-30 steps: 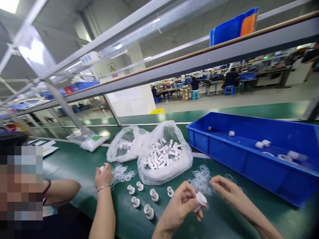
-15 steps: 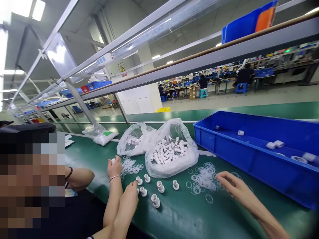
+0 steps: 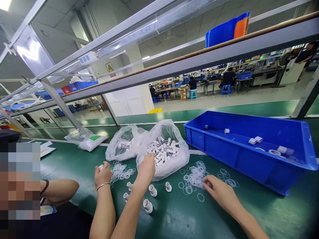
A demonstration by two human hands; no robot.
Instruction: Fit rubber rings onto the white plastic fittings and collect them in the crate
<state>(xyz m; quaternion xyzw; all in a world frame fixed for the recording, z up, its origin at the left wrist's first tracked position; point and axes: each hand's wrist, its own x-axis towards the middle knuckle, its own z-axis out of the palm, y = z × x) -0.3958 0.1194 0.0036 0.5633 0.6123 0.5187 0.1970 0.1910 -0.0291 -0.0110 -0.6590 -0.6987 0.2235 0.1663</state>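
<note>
My left hand (image 3: 146, 171) reaches over the near edge of an open clear plastic bag (image 3: 171, 167). Its fingers are at the white plastic pipe fittings (image 3: 163, 155) inside; the fingertips are hidden, so I cannot tell whether it grips one. On the right, my right hand (image 3: 218, 188) is open, thumb and fingers slightly apart, with its fingertips at the edge of a pile of thin translucent rings (image 3: 195, 176). Several white flanged fittings stand upright on the green table, among them one in front (image 3: 148, 206) and one farther right (image 3: 168, 187). My left forearm partly covers that group.
A co-worker sits at left, their hand (image 3: 102, 176) closed around a white piece beside another ring pile (image 3: 122, 172). A long blue bin (image 3: 239, 151) with a few white parts stands at right. A sealed bag (image 3: 92, 142) lies behind. Shelf rails (image 3: 174, 71) cross overhead.
My left hand has moved from the standing fittings up and forward to the fittings in the bag. My right hand stays by the rings. The view has swung right.
</note>
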